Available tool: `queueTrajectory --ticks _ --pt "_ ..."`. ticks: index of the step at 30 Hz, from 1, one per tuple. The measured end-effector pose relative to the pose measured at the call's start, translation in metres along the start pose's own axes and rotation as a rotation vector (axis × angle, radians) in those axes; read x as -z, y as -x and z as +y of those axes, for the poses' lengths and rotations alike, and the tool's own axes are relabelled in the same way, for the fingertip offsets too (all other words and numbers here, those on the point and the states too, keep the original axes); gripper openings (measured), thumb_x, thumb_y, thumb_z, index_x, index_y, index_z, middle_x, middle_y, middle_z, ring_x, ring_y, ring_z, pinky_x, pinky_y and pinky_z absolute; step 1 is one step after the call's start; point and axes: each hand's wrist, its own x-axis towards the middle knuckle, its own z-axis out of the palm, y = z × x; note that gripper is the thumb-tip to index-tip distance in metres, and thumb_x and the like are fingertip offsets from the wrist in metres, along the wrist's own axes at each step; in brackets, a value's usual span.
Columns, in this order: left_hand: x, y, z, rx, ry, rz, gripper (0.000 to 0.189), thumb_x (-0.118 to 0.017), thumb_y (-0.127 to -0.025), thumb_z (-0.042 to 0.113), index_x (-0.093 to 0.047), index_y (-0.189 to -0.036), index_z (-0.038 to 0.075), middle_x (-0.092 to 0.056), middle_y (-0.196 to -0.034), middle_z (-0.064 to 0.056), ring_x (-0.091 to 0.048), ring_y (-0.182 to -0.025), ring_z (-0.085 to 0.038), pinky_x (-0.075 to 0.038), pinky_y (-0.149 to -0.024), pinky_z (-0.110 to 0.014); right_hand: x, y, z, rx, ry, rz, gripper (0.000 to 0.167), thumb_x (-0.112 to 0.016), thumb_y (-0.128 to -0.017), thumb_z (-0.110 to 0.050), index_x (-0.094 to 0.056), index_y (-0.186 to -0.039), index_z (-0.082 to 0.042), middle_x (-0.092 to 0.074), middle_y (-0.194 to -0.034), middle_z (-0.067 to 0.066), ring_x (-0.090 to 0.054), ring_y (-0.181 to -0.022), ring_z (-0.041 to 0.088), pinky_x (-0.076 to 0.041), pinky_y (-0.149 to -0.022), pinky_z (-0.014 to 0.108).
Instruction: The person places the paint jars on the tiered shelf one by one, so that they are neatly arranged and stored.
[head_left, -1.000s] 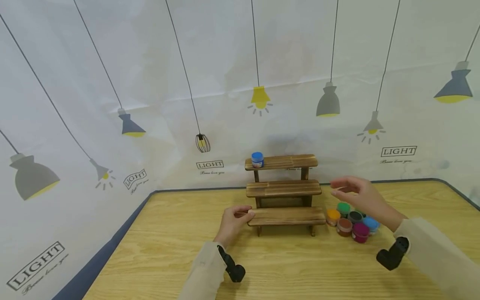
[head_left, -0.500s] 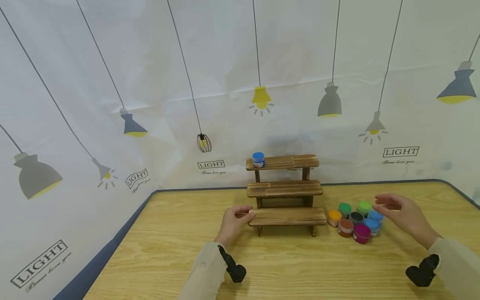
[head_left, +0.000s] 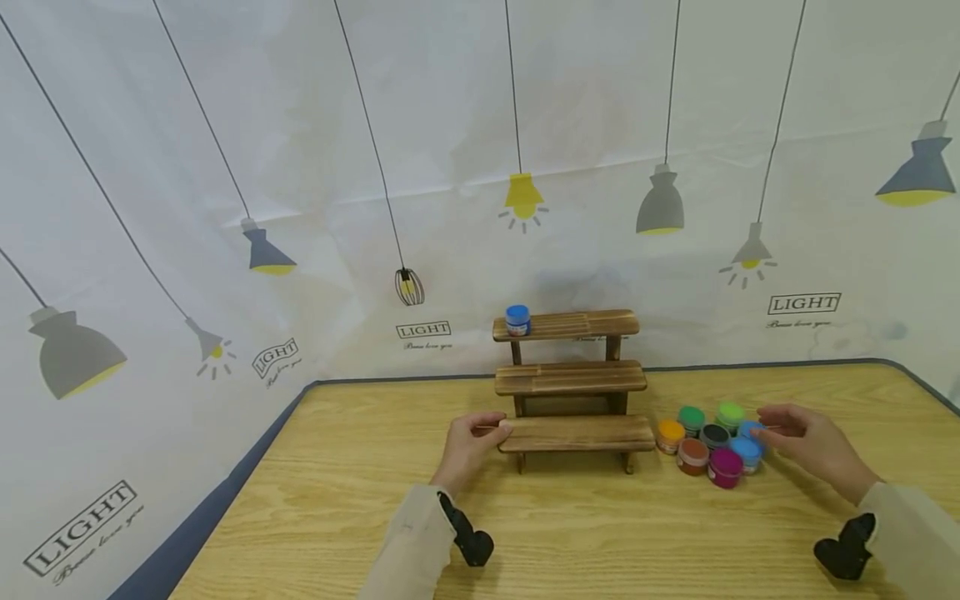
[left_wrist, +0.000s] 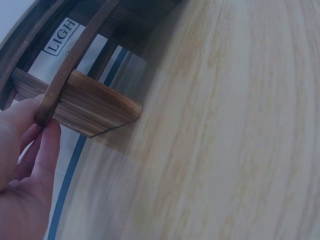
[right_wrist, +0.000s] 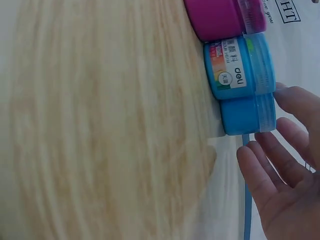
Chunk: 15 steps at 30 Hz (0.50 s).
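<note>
My left hand point(head_left: 467, 454) pinches the left end of the lowest shelf of a three-tier wooden display stand point(head_left: 577, 432). In the left wrist view, the thumb and fingers meet around that board edge point(left_wrist: 52, 100). On the right, my right hand point(head_left: 813, 446) is beside a blue paint jar point(right_wrist: 242, 116) at the back of a cluster. Its thumb and fingers spread around the jar's lid, fingertips close to the rim. A second light blue paint jar point(right_wrist: 232, 70) stands right against it, followed by a magenta paint jar point(right_wrist: 220, 19).
Orange point(head_left: 670, 436), brown point(head_left: 692, 457), black point(head_left: 715, 435), dark green point(head_left: 691, 420) and light green point(head_left: 730, 417) paint jars make up the rest of the cluster. One blue paint jar point(head_left: 517, 320) stands on the top shelf's left end. A lamp-printed backdrop point(head_left: 465, 250) rises behind the table point(head_left: 585, 533).
My right hand has moved from beside the stand to the right, then down to the blue paint jar at the back. The left hand keeps its hold on the shelf.
</note>
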Motion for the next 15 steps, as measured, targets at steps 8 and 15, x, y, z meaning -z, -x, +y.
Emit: queueTrajectory --ticks 8,15 --pt "-0.0008 -0.0010 -0.0013 0.006 -0.004 0.005 0.028 -0.064 -0.082 0.019 -0.065 -0.105 0.003 -0.061 -0.101 -0.011 -0.059 -0.084 -0.019 -0.049 -0.070 -0.031 -0.0047 -0.0024 0.0052 0.010 0.022 -0.010 0.055 -0.057 -0.086 -0.033 -0.048 -0.117 0.012 -0.050 -0.112 0.031 -0.051 -0.081 -0.002 -0.046 -0.064 0.020" --pt "-0.0011 -0.0020 -0.0022 0.017 -0.016 0.018 0.027 -0.065 -0.082 0.019 -0.066 -0.104 0.004 -0.061 -0.100 -0.010 -0.059 -0.084 -0.019 -0.049 -0.070 -0.030 -0.0073 -0.0059 0.0024 -0.033 0.003 -0.047 0.058 -0.054 -0.087 -0.037 -0.047 -0.119 0.012 -0.049 -0.112 0.032 -0.050 -0.096 0.039 -0.047 -0.063 0.024"
